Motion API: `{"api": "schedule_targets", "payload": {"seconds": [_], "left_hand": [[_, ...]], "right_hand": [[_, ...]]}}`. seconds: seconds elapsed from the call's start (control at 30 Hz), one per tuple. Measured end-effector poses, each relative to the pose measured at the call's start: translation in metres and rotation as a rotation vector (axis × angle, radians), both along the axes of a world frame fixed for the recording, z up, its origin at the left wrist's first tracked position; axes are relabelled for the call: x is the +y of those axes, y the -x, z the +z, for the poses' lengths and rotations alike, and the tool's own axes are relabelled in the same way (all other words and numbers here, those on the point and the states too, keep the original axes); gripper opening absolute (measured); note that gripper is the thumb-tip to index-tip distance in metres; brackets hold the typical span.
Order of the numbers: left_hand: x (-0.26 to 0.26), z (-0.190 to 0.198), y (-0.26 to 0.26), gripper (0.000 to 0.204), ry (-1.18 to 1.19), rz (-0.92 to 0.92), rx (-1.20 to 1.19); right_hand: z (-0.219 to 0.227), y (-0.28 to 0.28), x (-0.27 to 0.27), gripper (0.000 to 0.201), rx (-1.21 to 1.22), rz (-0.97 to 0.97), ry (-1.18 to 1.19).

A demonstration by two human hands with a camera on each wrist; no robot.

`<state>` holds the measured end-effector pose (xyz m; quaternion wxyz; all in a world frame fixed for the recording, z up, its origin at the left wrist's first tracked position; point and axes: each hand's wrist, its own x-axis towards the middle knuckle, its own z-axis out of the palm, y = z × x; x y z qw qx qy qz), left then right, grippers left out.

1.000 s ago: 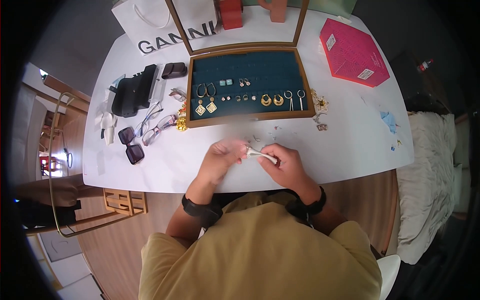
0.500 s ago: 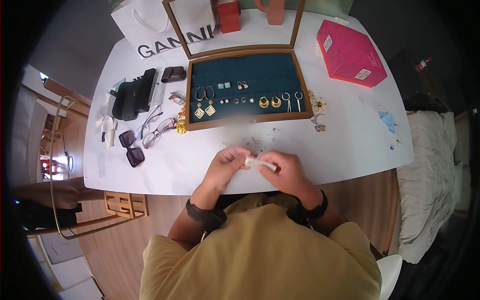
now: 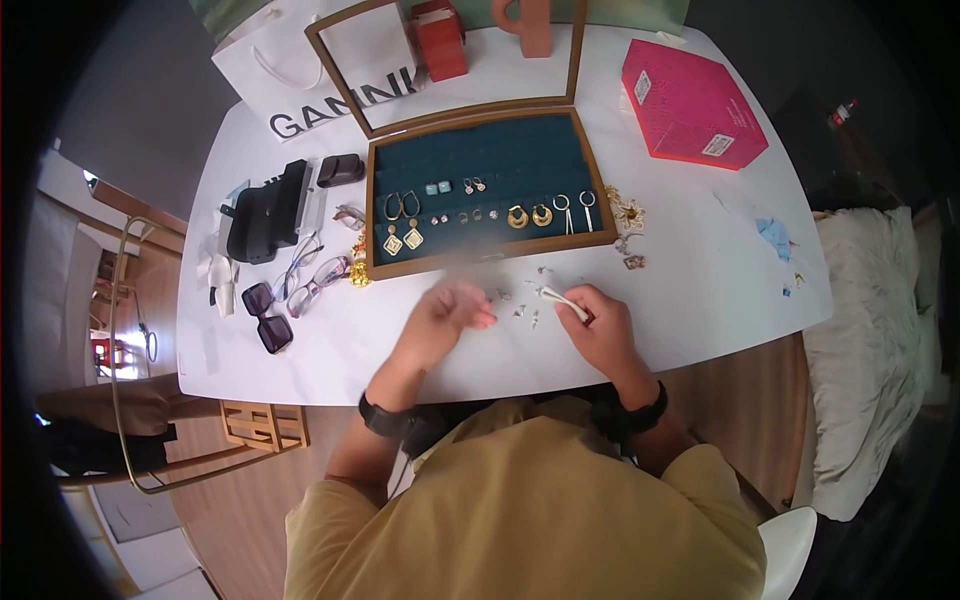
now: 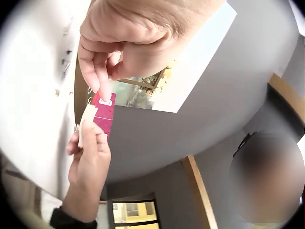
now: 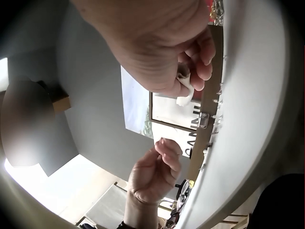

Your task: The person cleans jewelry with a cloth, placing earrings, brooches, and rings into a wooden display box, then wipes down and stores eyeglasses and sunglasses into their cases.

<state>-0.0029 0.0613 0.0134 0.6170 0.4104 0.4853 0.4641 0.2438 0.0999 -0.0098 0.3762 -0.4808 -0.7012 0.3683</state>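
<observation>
My right hand [image 3: 604,325] grips a folded white cloth [image 3: 570,303], whose narrow end points up-left over the table. In the right wrist view the cloth [image 5: 185,95] sticks out between thumb and fingers. To the left, my left hand [image 3: 440,322] hovers with fingers loosely bent, apart from the cloth; in the left wrist view nothing is visible between the fingers of this hand [image 4: 128,43]. Small earrings [image 3: 520,311] lie on the tabletop between the hands. Behind them stands an open wooden case [image 3: 490,258] with rows of earrings on dark teal lining.
Sunglasses [image 3: 268,318], eyeglasses [image 3: 318,286] and a black case [image 3: 268,215] lie at the left. Gold jewellery [image 3: 628,212] sits beside the wooden case's right edge. A pink box [image 3: 690,105] is at the back right, a blue cloth [image 3: 773,240] at the right, and a white paper bag [image 3: 300,75] behind.
My hands have moved apart: the right one has shifted rightward with the cloth, the left one slightly left. Small earrings between them are now more exposed, and the head view has tilted.
</observation>
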Motion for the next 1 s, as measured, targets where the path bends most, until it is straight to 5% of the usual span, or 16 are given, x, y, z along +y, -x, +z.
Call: {"api": "schedule_targets", "payload": {"seconds": [0.23, 0.37, 0.77, 1.0], "left_hand": [[0.104, 0.018, 0.016, 0.016, -0.477, 0.094, 0.735], [0.151, 0.029, 0.011, 0.014, -0.498, 0.07, 1.116], [0.191, 0.01, 0.012, 0.019, -0.485, -0.12, 1.138], [0.195, 0.008, 0.014, 0.018, -0.692, -0.165, 1.322]], "right_hand": [[-0.023, -0.008, 0.001, 0.015, 0.023, -0.021, -0.01], [-0.02, -0.008, 0.002, 0.014, 0.035, -0.015, 0.0], [-0.021, -0.01, 0.002, 0.014, 0.029, -0.006, -0.036], [-0.021, -0.01, 0.002, 0.014, 0.022, 0.001, -0.04]]}}
